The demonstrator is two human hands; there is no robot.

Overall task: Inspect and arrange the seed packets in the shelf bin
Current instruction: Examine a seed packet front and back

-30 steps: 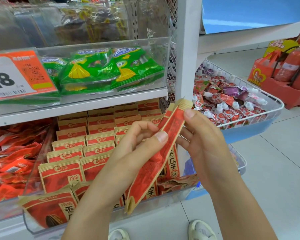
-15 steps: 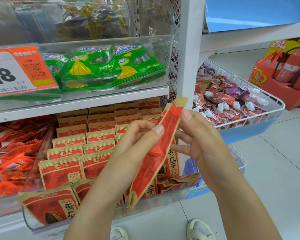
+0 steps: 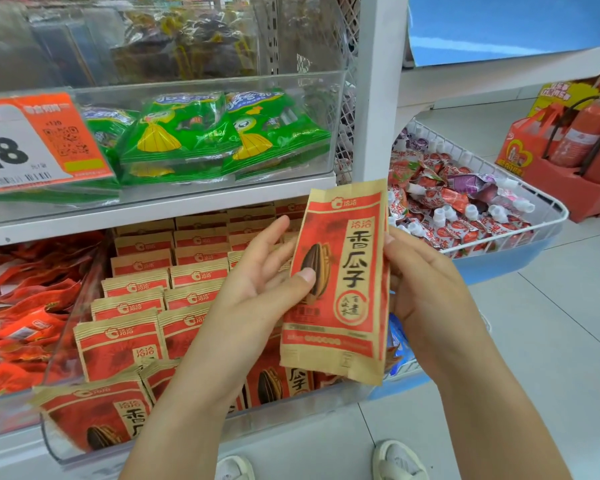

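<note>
Store shelving behind: both hands, left (image 3: 257, 285) at 9 o'clock, right (image 3: 426, 299) at 3, pinch one upright packet (image 3: 340, 282) above the bin (image 3: 63, 441).

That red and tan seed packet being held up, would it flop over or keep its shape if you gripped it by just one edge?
The seed packet probably keeps its shape fairly well: it stands flat between the left hand and right hand, pinched only at its sides. Its paper looks matte and creased, so likely not slippery. It seems light, since fingertips alone carry it.
</note>
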